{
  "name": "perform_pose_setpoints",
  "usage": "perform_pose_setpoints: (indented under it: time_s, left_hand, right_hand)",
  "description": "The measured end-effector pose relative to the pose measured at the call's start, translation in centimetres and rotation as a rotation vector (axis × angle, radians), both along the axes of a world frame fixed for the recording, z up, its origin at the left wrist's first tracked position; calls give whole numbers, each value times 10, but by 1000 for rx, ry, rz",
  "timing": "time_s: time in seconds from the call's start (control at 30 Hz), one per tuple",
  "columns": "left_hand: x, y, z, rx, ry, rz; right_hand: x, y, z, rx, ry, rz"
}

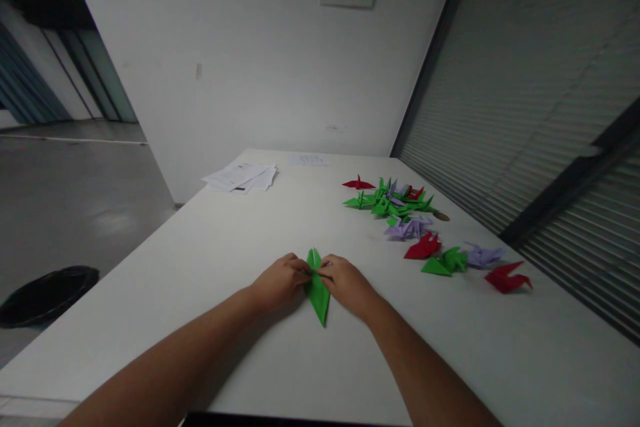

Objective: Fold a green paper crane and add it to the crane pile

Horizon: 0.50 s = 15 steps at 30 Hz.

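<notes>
A green folded paper (319, 299), long and diamond-shaped, lies on the white table (250, 360) with one point toward me and a split tip at the far end. From the left, my left hand (281, 283) pinches it near its middle. My right hand (347, 285) grips it from the other side, its fingertips almost meeting those of the left. The fingers cover the central folds of the paper. Off to the right lie finished paper cranes, among them a red crane (423, 246) and a green crane (446, 261).
A heap of green, purple and red cranes (385, 203) sits at the back right, beside a round hole (442, 216). Printed sheets (240, 177) lie at the far left. A black-lined bin (47, 293) stands left of the table. Wall behind, blinds at right.
</notes>
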<state>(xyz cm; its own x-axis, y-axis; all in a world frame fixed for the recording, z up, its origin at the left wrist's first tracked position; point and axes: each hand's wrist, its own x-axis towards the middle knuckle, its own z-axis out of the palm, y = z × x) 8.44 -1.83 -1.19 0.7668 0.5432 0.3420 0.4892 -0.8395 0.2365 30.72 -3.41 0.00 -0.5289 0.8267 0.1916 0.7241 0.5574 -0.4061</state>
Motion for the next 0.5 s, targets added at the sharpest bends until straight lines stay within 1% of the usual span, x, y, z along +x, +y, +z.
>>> perform_pose_setpoints:
  time_s: [0.13, 0.27, 0.5]
  left_hand:
    - [-3, 0, 7, 3, 33, -61]
    - [-7, -2, 13, -40, 34, -90]
    - [-9, 0, 16, -91, 25, -89]
  right_hand:
    - [10, 3, 1, 22, -53, 76]
    - [22, 3, 4, -23, -14, 175]
    - [30, -3, 12, -60, 10, 225]
